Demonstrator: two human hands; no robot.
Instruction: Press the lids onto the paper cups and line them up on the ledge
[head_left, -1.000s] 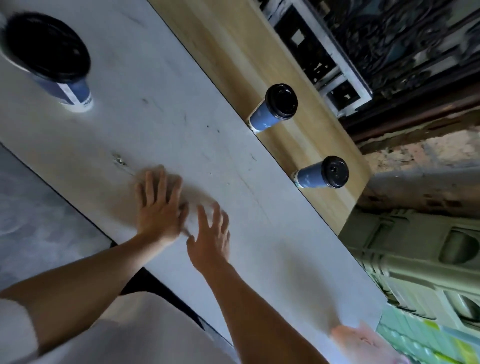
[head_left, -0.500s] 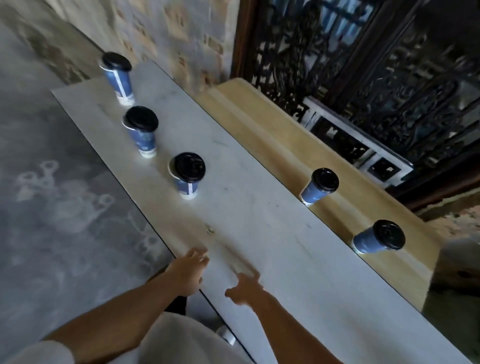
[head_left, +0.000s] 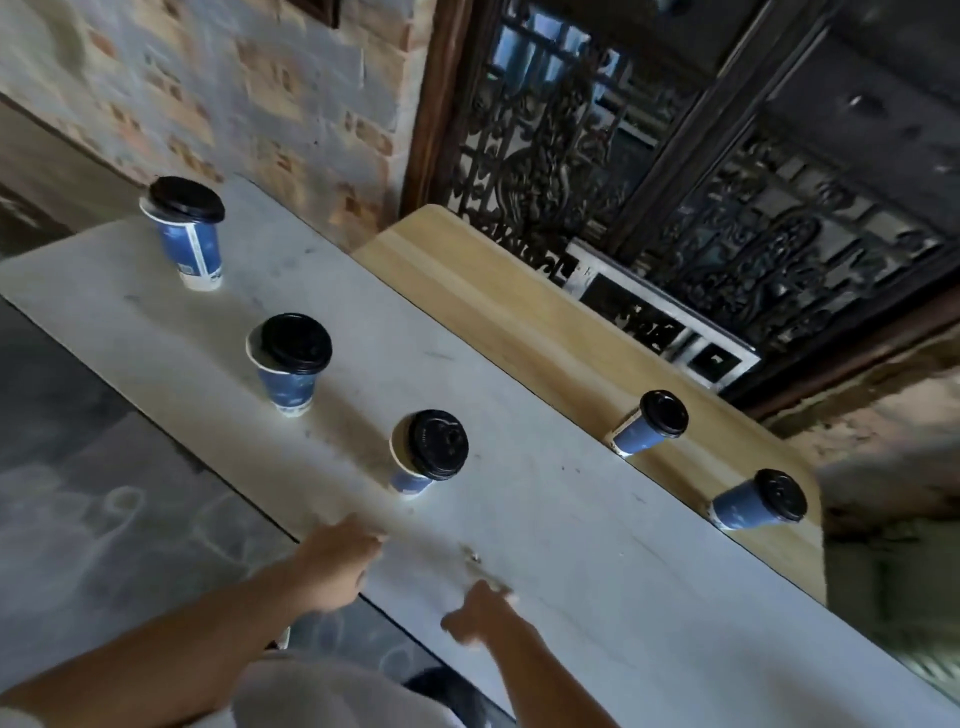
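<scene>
Nearest, a pale sleeve or shirt (head_left: 332, 691) fills the bottom edge, cut off by the frame, and both bare forearms reach up from it over the near edge of the white marble-look table (head_left: 597, 545). The left hand (head_left: 332, 564) sits at the table's near edge with its fingers curled loosely and grasps nothing; motion blur smears the fingertips. The right hand (head_left: 480, 613) lies just to the right, over the tabletop, also empty, but it is too blurred to tell whether the fingers are curled or spread. A small dark mark on the marble lies between the two hands. Beyond them, three blue paper cups stand upright in a row that runs far and left along the table: the nearest cup (head_left: 423, 454), the middle cup (head_left: 291, 364) and the far cup (head_left: 189, 234). Each carries a black lid that sits off-centre, so a strip of white rim shows on the left side; whether any lid is seated cannot be made out. To the right, on the wooden ledge (head_left: 493, 301) that runs along the table's far side, stand two more lidded cups, a left ledge cup (head_left: 649, 423) and a right ledge cup (head_left: 758, 504), their bases hidden behind the table's edge. Farther still are a brick wall (head_left: 234, 93) and a dark ornate iron grille (head_left: 675, 182), both soft with blur.
</scene>
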